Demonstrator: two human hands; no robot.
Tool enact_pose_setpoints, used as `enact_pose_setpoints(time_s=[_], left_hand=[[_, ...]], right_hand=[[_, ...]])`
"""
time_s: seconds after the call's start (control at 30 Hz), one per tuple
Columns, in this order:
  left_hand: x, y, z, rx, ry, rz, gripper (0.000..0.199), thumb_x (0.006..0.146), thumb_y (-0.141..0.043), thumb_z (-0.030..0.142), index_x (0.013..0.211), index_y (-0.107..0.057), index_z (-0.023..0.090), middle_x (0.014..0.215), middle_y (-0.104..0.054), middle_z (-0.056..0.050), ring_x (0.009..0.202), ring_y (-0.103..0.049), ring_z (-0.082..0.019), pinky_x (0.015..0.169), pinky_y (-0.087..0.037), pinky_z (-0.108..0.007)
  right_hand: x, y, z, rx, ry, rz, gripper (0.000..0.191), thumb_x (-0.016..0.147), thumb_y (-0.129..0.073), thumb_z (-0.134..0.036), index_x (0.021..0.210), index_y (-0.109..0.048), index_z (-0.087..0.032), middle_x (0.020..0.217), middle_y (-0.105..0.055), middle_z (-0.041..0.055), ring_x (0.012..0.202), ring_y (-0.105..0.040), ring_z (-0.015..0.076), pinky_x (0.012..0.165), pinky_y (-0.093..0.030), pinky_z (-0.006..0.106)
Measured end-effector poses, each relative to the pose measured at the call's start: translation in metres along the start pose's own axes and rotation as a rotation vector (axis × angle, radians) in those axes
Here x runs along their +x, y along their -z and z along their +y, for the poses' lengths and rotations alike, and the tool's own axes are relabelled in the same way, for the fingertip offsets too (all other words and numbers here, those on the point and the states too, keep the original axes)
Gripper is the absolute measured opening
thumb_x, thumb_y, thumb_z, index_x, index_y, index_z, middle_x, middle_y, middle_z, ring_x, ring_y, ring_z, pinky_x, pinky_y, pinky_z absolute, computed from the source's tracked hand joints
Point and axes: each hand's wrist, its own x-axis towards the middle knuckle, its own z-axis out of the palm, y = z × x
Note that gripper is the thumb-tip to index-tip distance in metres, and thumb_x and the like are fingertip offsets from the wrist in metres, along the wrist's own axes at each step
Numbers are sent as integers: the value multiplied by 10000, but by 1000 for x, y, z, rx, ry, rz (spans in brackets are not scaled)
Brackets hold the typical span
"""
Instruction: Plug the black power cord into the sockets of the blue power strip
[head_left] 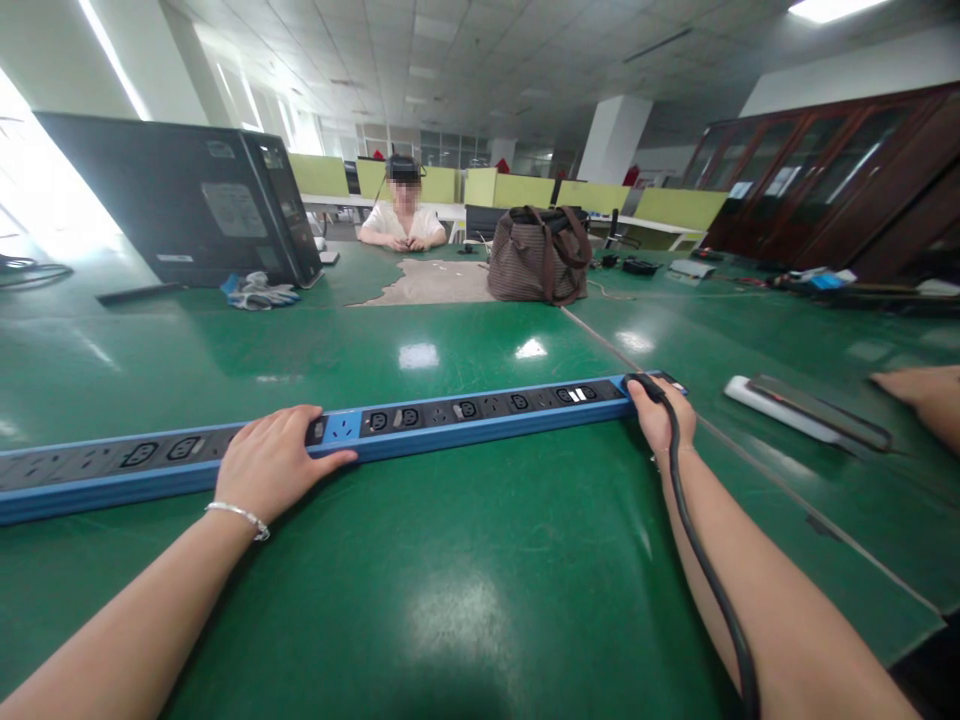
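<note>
A long blue power strip (442, 425) with a row of black sockets lies across the green table, running from the left edge to right of centre. My left hand (274, 460) is laid over the strip left of its middle, fingers across the top and thumb along the near side. At the strip's right end, my right hand (664, 415) is closed on a black plug (646, 388). From that plug a thick black cable (697, 550) runs down along my right forearm. Whether the plug is seated in the strip is hidden.
A black computer case (217, 200) stands back left, with gloves (259, 291) in front. Behind the strip is a brown bag (538, 255). A person (403, 215) sits across the table (465, 560). At right lie a white bar-shaped object (784, 408) and somebody's hand (926, 395).
</note>
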Motion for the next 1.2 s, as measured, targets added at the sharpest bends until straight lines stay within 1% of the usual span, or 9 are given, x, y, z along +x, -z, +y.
enact_pose_setpoints(time_s=[0.07, 0.23, 0.37, 0.43, 0.53, 0.77, 0.9, 1.03, 1.2], left_hand=[[0, 0, 0, -4, 0, -1, 754, 699, -468, 722, 1199, -510, 159, 1147, -624, -165, 1100, -556, -324, 946, -382, -443], [-1, -2, -1, 6, -8, 17, 743, 711, -456, 720, 1200, -506, 164, 1146, -624, -162, 1093, -561, -322, 945, -388, -441], [0, -2, -1, 16, -19, 18, 770, 712, -442, 734, 1186, -512, 131, 1129, -627, -177, 1082, -564, -331, 941, -396, -448], [0, -2, -1, 19, -19, 15, 773, 712, -441, 736, 1181, -515, 125, 1126, -627, -181, 1080, -565, -333, 939, -397, -452], [0, -2, -1, 21, -15, 18, 754, 711, -448, 732, 1178, -515, 143, 1127, -630, -169, 1083, -567, -326, 942, -397, -445], [0, -2, -1, 2, -12, 22, 748, 701, -458, 734, 1175, -518, 159, 1131, -630, -159, 1089, -565, -324, 947, -392, -444], [0, -3, -2, 1, -10, 25, 752, 698, -464, 735, 1172, -520, 154, 1136, -629, -159, 1087, -565, -323, 946, -394, -445], [0, -4, -2, -12, -12, 30, 761, 693, -473, 729, 1179, -523, 144, 1145, -625, -164, 1095, -558, -329, 951, -388, -454], [0, -1, -1, 1, -15, 10, 767, 707, -442, 738, 1186, -511, 144, 1146, -623, -174, 1091, -560, -329, 945, -393, -452]], right_hand=[[0, 2, -3, 30, -59, 14, 391, 776, -506, -502, 903, -722, -201, 971, -709, 84, 998, -610, 286, 902, -452, 437], [0, 0, -2, 128, -57, 56, 374, 771, -534, -504, 877, -721, -198, 921, -719, 70, 948, -635, 260, 897, -457, 393], [2, -3, 2, 261, -199, 287, 493, 821, -472, -540, 991, -691, -132, 970, -706, 112, 918, -649, 257, 845, -487, 389], [2, -4, 2, 304, -224, 347, 508, 815, -485, -541, 995, -687, -111, 972, -703, 126, 916, -650, 260, 844, -489, 388], [1, -1, -7, 333, -225, 318, 473, 779, -536, -537, 943, -702, -126, 941, -710, 111, 913, -651, 260, 840, -488, 380], [-2, 10, -38, 225, -148, 82, 467, 800, -465, -548, 783, -718, -156, 794, -715, 82, 856, -648, 255, 810, -479, 365], [-4, 8, -44, 232, -159, 94, 511, 801, -456, -574, 850, -724, -141, 815, -716, 93, 836, -647, 251, 803, -479, 364], [-6, 3, -47, 301, -67, 94, 521, 821, -446, -569, 1004, -701, -153, 970, -709, 92, 928, -634, 234, 865, -462, 362], [-7, 4, -47, 266, -41, 10, 477, 819, -467, -554, 1001, -711, -186, 973, -711, 83, 926, -630, 235, 886, -451, 380]])
